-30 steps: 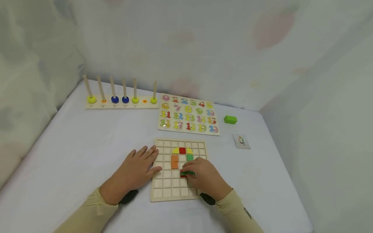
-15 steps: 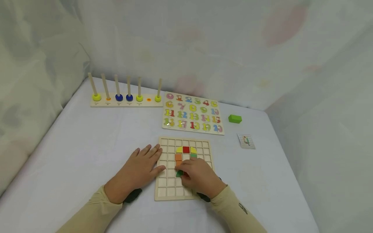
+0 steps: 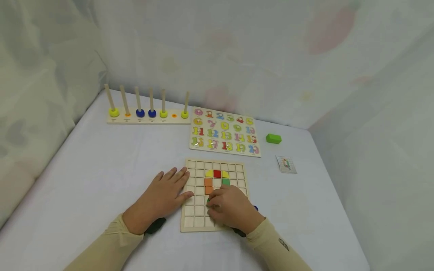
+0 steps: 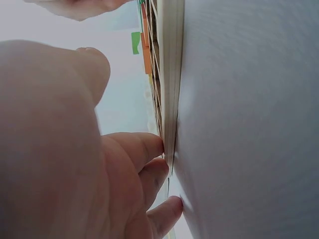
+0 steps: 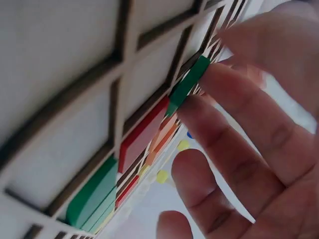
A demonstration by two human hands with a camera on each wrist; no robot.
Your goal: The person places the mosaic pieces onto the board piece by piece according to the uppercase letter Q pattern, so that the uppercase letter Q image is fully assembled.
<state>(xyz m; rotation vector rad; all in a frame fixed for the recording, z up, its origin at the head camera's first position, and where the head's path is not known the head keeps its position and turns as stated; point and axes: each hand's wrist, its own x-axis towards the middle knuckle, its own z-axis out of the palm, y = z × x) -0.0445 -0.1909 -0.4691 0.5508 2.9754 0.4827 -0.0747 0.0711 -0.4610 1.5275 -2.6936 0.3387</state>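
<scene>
The wooden grid board [image 3: 190,222] lies in front of me. My left hand [image 3: 162,199] rests flat with spread fingers, its fingertips at the board's left edge. With curled fingers, my right hand [image 3: 234,207] pinches a small green rounded-corner tile [image 5: 188,84], tilted over a cell beside a red tile [image 5: 144,132]. Other tiles sit in cells: a red square [image 3: 217,173] between two yellow rounded ones, two orange squares [image 3: 208,186] down the left, and a green square [image 3: 225,182] on the right. The right hand hides the cells beneath it.
A number puzzle board [image 3: 225,131] lies behind the grid. Left of it stands a peg rack [image 3: 149,119] with yellow and blue rings. At the right are a green block [image 3: 273,138] and a small pattern card [image 3: 286,164]. Fabric walls surround the white table.
My right hand has carried the green tile leftward, from over the red tile to the cell left of it. The left hand stays on the board's edge; the head view has shifted slightly.
</scene>
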